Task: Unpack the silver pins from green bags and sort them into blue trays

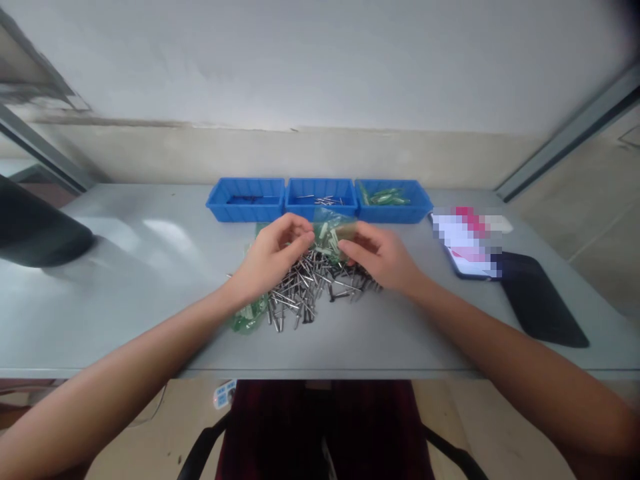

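Observation:
A small clear greenish plastic bag (327, 233) with several pale, peg-like pieces in it is held up between my hands. My left hand (273, 253) has thumb and fingers pinched at the bag's left edge. On the other side, my right hand (383, 257) grips the bag between thumb and fingers. Right below lies a loose pile of silver pop rivets (300, 283), with some black screws (333, 293) mixed in. Another green plastic bag (250, 317) rests at the pile's left side, partly behind my left wrist.
Along the back stand three blue bins: the left bin (245, 212) with dark pieces, the middle bin (320, 213) with silver rivets, the right bin (393, 215) with green bags. A phone (467, 257) and a black flat case (543, 300) lie right; a dark cylinder (40, 223) is left.

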A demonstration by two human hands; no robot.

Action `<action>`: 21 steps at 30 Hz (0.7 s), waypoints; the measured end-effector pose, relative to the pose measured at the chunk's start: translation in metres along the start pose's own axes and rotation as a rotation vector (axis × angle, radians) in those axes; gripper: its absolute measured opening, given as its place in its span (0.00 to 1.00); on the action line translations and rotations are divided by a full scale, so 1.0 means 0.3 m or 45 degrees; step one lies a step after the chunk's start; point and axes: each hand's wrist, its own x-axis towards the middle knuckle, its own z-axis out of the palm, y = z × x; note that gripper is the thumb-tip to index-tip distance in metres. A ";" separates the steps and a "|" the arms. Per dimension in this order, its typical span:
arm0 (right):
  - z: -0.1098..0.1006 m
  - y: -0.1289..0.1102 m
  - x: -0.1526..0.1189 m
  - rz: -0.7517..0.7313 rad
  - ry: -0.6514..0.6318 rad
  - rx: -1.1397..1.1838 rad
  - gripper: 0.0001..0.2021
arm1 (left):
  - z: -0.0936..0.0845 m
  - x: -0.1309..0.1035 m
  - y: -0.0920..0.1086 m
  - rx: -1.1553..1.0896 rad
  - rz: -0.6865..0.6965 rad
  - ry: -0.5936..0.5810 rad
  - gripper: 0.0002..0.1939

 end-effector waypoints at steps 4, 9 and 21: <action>-0.006 -0.005 0.002 0.007 -0.016 0.071 0.09 | 0.000 -0.001 0.004 -0.011 -0.023 -0.011 0.07; -0.012 -0.004 0.006 0.023 -0.034 0.075 0.10 | 0.003 -0.008 0.027 -0.027 -0.031 -0.076 0.07; -0.010 0.007 0.007 0.015 -0.039 0.086 0.09 | -0.004 -0.011 0.025 0.052 -0.040 -0.108 0.09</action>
